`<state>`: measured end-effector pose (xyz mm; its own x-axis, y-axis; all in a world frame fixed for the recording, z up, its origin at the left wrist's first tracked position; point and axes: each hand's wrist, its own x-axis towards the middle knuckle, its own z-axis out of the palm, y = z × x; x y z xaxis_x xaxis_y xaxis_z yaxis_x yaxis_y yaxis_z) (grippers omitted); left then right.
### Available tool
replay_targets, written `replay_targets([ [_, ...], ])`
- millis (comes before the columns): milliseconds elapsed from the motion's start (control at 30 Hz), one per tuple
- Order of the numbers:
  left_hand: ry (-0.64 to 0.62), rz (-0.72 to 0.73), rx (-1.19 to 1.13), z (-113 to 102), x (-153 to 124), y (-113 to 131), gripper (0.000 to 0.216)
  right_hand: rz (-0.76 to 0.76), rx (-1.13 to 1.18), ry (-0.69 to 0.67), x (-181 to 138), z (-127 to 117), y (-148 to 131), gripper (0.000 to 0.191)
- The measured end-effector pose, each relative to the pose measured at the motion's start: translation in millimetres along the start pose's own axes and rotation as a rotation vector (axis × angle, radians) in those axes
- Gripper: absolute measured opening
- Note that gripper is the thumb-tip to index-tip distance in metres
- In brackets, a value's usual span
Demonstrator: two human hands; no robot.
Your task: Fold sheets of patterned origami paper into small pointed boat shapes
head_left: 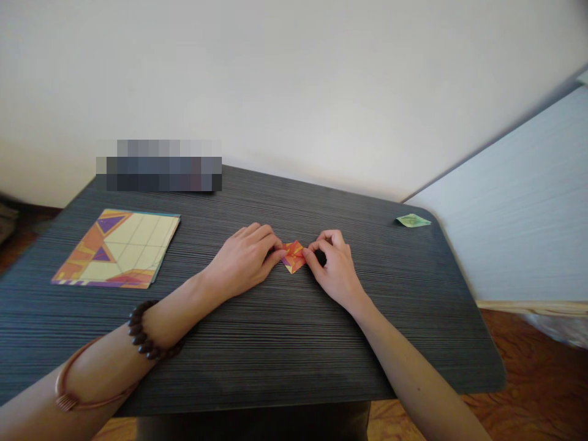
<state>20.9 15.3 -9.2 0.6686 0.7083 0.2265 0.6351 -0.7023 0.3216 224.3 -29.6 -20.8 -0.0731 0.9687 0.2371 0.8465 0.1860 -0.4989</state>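
Note:
A small folded paper piece (293,255) in orange, red and purple lies on the dark striped table (285,343) near its middle. My left hand (245,260) rests on the table with its fingers together, fingertips pressing the paper's left edge. My right hand (334,266) is curled, pinching the paper's right edge between thumb and fingers. Both forearms lie across the table; the left wrist wears a dark bead bracelet and a thin copper bangle.
A stack of patterned paper sheets (118,248) lies at the left of the table. A small green folded paper (413,220) sits near the far right corner. A blurred-out object (158,165) stands at the back left. A white wall and a pale panel border the table.

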Motion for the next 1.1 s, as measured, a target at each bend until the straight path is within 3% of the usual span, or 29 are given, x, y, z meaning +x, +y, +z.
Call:
replay_targets([
  [467,0.000,-0.100,0.005,1.2,2.3,6.0,0.024,-0.002,0.026,-0.012,0.0,1.2,0.6,0.024],
  [1100,0.076,-0.119,-0.130,4.2,-0.1,4.5,0.031,-0.010,0.112,-0.091,1.7,-7.2,1.1,0.022],
])
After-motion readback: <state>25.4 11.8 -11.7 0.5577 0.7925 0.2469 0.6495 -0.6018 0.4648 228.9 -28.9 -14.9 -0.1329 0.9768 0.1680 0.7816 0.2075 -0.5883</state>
